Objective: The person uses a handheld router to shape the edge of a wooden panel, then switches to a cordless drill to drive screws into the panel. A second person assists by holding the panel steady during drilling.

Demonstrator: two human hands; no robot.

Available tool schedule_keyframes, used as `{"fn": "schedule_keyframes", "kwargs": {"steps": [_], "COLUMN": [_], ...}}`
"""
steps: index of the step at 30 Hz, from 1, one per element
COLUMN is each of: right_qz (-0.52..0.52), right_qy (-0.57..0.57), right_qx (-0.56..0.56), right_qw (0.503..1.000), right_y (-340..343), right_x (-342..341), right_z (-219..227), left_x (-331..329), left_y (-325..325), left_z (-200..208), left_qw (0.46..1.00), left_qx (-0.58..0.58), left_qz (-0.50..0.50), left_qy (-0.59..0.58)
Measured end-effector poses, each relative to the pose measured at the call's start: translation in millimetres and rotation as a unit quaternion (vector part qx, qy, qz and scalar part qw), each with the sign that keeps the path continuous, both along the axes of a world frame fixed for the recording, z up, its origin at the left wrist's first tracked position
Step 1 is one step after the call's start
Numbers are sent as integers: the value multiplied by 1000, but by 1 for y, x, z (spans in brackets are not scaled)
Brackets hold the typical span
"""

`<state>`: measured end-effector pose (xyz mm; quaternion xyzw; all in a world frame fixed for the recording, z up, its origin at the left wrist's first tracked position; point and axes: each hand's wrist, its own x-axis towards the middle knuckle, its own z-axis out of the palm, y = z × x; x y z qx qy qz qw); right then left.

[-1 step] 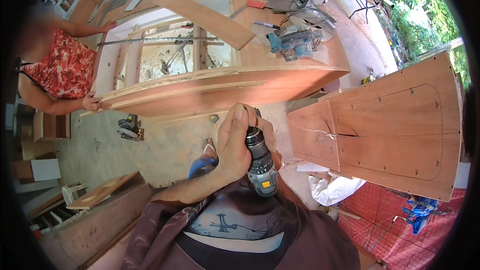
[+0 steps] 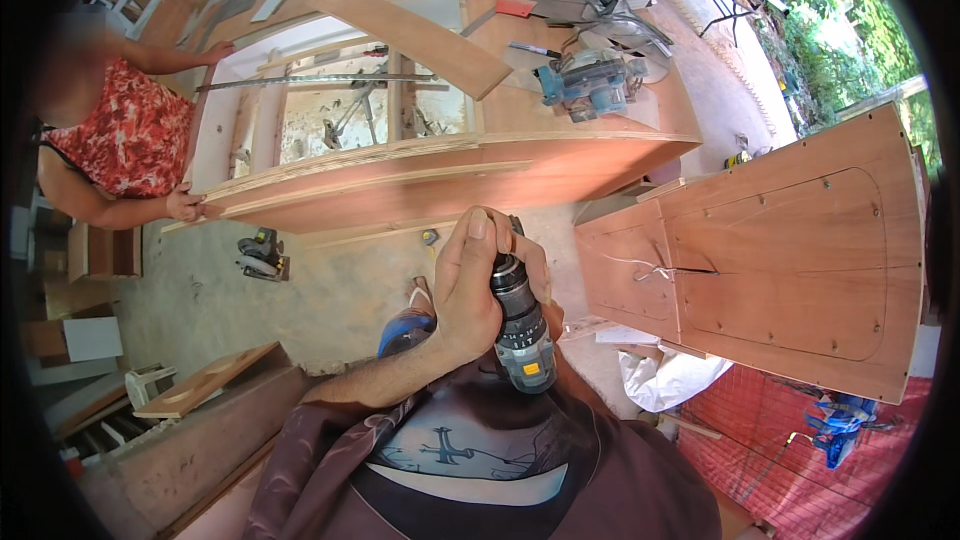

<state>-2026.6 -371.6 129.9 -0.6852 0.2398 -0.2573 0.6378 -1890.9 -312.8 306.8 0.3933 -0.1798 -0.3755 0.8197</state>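
A black and grey cordless drill (image 2: 523, 340) with a small orange-yellow patch is held close before my chest, its chuck pointing away from me. My left hand (image 2: 466, 285) is closed against the chuck's left side, thumb uppermost; its fingertips are mostly hidden. On the drill's other side, my right hand (image 2: 541, 275) is closed on it, largely covered by the tool body. The drill's handle and tip are out of sight. Beyond my hands stands a long wooden panel (image 2: 400, 180), the front side of a large framed plywood piece.
At left, a person in a red patterned top (image 2: 150, 130) holds the frame's end. A circular saw (image 2: 262, 254) and a tape measure (image 2: 429, 237) lie on the floor. A teal power tool (image 2: 590, 88) rests on the plywood. A plywood panel (image 2: 780, 260) stands at right, above a blue tool (image 2: 838, 428).
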Motion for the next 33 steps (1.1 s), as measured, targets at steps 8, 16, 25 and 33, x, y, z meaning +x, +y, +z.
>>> {"fn": "schedule_keyframes", "kwargs": {"steps": [8,16,25,33], "right_qz": [15,10,7,0], "right_qy": [-11,-11,-26,-41], "right_qx": [59,93,40,-33], "right_qw": [998,996,999,999], "right_y": [1,4,2,-3], "right_x": [6,4,9,15], "right_z": [-10,-16,-16,-6], "left_x": [2,5,6,7], "left_y": [0,-1,-1,1], "left_z": [-3,1,-4,-10], "left_qw": [1000,1000,999,1000], "left_qx": [-6,5,-9,-4], "left_qz": [-8,-16,11,8], "left_qy": [-29,18,29,8]}}
